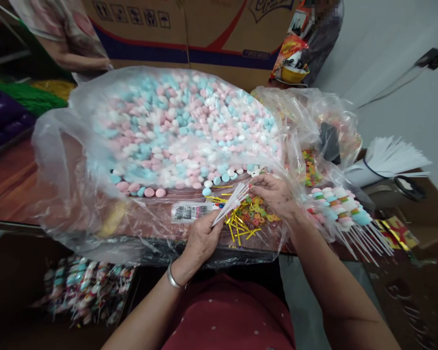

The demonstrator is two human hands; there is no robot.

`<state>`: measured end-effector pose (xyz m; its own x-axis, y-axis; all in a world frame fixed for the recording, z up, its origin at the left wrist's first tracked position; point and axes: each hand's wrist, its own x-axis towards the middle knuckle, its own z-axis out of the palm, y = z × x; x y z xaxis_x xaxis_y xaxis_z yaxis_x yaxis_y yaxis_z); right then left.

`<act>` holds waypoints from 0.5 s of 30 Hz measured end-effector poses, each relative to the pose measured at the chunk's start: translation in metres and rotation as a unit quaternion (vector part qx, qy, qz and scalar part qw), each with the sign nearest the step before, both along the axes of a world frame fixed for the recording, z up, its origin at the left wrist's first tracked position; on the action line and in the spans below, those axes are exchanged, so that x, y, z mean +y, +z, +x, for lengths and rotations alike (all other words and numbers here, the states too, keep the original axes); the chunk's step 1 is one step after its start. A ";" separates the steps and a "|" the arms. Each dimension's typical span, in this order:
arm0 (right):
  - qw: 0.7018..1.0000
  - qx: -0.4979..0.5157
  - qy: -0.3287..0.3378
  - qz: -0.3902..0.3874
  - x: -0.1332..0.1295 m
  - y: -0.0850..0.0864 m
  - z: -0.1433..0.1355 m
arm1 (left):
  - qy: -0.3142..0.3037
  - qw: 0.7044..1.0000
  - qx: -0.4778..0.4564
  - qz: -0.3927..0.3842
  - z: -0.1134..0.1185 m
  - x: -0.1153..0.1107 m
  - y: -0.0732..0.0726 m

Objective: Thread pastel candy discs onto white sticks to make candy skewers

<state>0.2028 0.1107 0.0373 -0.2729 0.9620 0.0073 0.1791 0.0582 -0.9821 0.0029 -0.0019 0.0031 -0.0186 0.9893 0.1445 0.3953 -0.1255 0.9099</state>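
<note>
Cropped and Unreadable

The top edge cut off the cardboard box (pixel 190 29) and a co-worker (pixel 67 53). The label (pixel 191 212) bore print too small to read. The left hand (pixel 202 238) partly hid the white sticks (pixel 235 198); green material (pixel 32 98) lay blurred.

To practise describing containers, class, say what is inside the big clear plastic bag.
Inside the plastic bag are many rounded pink, blue and white sweets. The upper ones cover those deeper down, so the lower layers cannot be seen.

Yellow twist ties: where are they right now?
In the head view, the yellow twist ties lie mostly just right of center, between the left hand and right hand, beside the gummy rings.
</note>
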 end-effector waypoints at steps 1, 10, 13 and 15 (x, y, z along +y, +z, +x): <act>1.000 0.026 -0.008 -0.013 -0.001 0.000 -0.002 | 0.001 1.000 0.004 -0.001 0.001 0.000 0.000; 0.996 0.004 -0.040 0.078 -0.012 -0.010 -0.011 | 0.023 0.999 0.031 -0.024 0.002 0.000 0.004; 0.977 -0.079 -0.051 0.192 -0.018 -0.006 -0.013 | 0.031 0.998 0.036 -0.030 0.003 0.000 0.004; 0.963 -0.097 -0.045 0.246 -0.021 -0.004 -0.015 | 0.036 0.998 0.038 -0.033 0.003 0.000 0.004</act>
<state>0.1878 0.0896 0.0333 -0.2310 0.8749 0.4256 0.3833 0.4839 -0.7867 0.0055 -0.0018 0.0069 -0.0811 0.9932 0.0835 0.4699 -0.0358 0.8820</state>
